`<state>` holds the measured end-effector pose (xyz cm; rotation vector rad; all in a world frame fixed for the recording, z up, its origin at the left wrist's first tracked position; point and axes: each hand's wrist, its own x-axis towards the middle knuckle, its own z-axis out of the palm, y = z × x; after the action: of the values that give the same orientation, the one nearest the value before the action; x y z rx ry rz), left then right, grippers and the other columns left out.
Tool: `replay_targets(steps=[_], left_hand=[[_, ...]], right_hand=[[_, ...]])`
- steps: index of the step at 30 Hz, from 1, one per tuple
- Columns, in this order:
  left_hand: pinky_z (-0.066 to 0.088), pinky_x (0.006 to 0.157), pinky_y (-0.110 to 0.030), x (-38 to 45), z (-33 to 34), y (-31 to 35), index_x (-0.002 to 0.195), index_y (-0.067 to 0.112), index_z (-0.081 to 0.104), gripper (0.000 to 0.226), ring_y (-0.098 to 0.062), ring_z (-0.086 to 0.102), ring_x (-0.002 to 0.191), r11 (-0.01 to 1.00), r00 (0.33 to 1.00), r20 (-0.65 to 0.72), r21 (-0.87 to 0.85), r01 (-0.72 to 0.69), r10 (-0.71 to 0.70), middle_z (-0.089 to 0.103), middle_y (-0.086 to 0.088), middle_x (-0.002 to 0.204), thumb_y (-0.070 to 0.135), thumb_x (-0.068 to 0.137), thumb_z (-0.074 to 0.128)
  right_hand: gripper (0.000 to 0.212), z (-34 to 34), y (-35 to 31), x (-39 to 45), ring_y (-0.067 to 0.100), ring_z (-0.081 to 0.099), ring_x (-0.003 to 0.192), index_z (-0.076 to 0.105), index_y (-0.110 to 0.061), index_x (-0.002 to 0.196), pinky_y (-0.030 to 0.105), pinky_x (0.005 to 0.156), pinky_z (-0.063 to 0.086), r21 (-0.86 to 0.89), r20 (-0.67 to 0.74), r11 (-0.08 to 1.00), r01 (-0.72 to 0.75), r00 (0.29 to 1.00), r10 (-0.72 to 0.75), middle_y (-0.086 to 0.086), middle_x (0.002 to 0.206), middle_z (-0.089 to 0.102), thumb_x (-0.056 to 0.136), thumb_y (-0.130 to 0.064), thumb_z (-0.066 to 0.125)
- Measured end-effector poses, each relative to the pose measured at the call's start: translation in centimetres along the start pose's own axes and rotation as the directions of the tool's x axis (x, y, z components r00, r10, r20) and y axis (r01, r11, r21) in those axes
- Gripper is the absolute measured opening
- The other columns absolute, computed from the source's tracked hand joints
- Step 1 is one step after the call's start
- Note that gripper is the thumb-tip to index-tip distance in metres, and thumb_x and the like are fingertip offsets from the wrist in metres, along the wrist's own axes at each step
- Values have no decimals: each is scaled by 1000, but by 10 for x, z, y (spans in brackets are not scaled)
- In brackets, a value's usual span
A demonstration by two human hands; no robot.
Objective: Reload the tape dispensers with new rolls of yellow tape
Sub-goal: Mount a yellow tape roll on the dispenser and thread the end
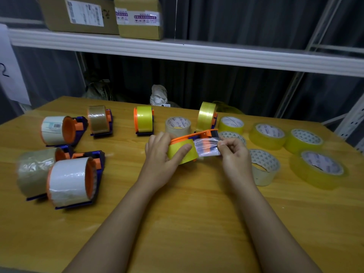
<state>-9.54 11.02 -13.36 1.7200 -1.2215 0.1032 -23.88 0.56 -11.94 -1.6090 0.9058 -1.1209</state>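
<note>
My left hand (160, 152) grips an orange tape dispenser (199, 135) loaded with a yellow roll (182, 153), thumb lying across the roll. My right hand (233, 152) pinches the loose end of the tape (206, 147), stretched from the roll toward the dispenser's front. Two more dispensers with yellow rolls stand behind, one at the middle (143, 119) and one leaning to the right (206, 116). Several loose yellow rolls (266, 134) lie on the table's right side.
Several dispensers holding clear or brownish tape (69, 180) sit on the left of the wooden table (177, 223). Pale tape rolls (264, 167) lie beside my right hand. A white shelf (177, 49) with cardboard boxes runs above the table's far edge.
</note>
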Motion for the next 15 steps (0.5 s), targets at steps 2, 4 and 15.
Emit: replay_targets(steps=[2, 4, 15], left_hand=[[33, 81, -29, 0, 0, 1, 91, 10, 54, 54, -10, 38, 91, 1000, 1000, -12, -10, -12, 12, 47, 6, 88, 61, 82, 41], [35, 81, -31, -1, 0, 2, 89, 10, 54, 49, -9, 39, 90, 999, 999, -32, -37, -24, 22, 47, 7, 86, 58, 84, 41], [39, 81, -40, -1, -1, 4, 91, 12, 56, 38, -13, 41, 89, 994, 994, -68, -67, -91, 87, 51, 2, 88, 46, 90, 40]], right_hand=[[14, 0, 0, 1, 9, 57, 106, 56, -19, 81, 18, 82, 43, 1, -13, 1000, -4, 1000, 4, -1, 116, 63, 95, -15, 57], [14, 0, 0, 1, 5, 57, 98, 56, -20, 81, 17, 79, 45, 2, -20, 1000, -6, 1000, 6, -2, 111, 63, 95, -15, 57], [17, -3, -3, 3, 8, 59, 84, 58, -21, 76, 21, 72, 45, 0, -44, 1000, -24, 999, 24, -7, 86, 64, 93, -17, 60]])
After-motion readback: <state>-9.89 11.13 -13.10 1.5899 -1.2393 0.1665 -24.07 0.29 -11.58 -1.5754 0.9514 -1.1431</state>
